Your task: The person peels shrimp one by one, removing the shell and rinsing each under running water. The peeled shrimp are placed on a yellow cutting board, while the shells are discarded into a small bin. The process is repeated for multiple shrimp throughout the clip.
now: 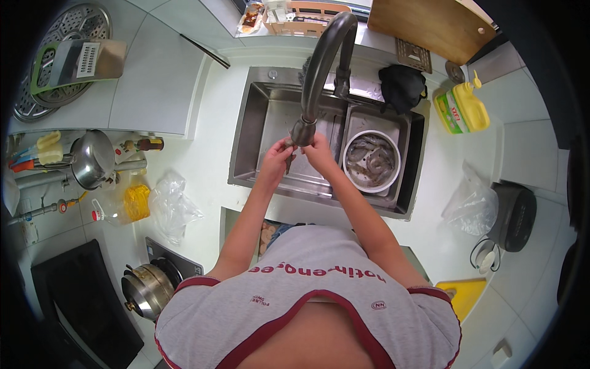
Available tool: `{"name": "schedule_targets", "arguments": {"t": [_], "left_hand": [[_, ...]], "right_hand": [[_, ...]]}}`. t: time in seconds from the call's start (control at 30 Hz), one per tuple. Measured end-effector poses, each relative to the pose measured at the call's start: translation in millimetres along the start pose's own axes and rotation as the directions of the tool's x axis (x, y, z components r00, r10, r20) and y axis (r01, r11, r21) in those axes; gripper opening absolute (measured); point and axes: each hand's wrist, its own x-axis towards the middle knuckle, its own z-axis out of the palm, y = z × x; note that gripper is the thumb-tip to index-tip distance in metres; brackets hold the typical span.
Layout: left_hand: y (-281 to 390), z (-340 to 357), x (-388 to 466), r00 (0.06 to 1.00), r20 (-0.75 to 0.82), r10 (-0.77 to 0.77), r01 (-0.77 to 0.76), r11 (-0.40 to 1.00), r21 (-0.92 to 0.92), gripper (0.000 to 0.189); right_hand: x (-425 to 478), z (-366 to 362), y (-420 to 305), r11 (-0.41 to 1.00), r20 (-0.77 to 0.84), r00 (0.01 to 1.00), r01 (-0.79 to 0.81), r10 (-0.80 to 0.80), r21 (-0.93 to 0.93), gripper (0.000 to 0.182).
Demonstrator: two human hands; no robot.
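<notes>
My left hand (276, 156) pinches a raw shrimp (289, 164) over the large basin of a stainless-steel double sink (286, 110). Close beside it is my right hand (318, 151), its fingers bent toward the shrimp. The head of the dark gooseneck faucet (309, 87) hides the gap between the hands, so whether the right fingers grip anything does not show. In the smaller basin on the right sits a round white bowl (345, 159) holding several grey raw shrimp (368, 150).
A black bag (402, 87) lies at the sink's back right corner, near a yellow detergent bottle (461, 108). Clear plastic bags (173, 205) rest on the counter. Chopsticks (205, 50) and an oil bottle (124, 205) are at left. A wooden cutting board (428, 27) leans behind.
</notes>
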Motion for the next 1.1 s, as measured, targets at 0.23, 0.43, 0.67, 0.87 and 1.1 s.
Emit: {"name": "schedule_targets", "arguments": {"t": [0.23, 0.43, 0.67, 0.87, 1.1], "left_hand": [[-7, 14, 10, 0.990, 0.109, 0.084, -0.102, 0.981, 0.164, 0.032], [25, 59, 4, 0.975, 0.218, 0.040, -0.116, 0.931, 0.345, 0.029], [14, 35, 25, 0.956, 0.205, -0.212, 0.126, 0.922, 0.366, 0.027], [-51, -33, 53, 0.971, 0.167, -0.170, -0.209, -0.269, 0.940, 0.026], [-67, -38, 67, 0.944, 0.229, -0.238, 0.059, 0.802, 0.594, 0.017]], "right_hand": [[28, -76, -14, 0.892, -0.378, 0.889, 0.069, -0.258, -0.447, 0.023], [81, -139, -25, 0.838, -0.272, 0.957, -0.070, -0.096, -0.542, 0.034], [81, -144, -53, 0.785, -0.323, 0.933, -0.078, -0.160, -0.615, 0.046], [12, -101, -25, 0.921, -0.345, 0.936, -0.075, -0.067, -0.383, 0.061], [-85, -95, 17, 0.923, -0.288, 0.956, -0.161, 0.058, -0.350, 0.050]]}}
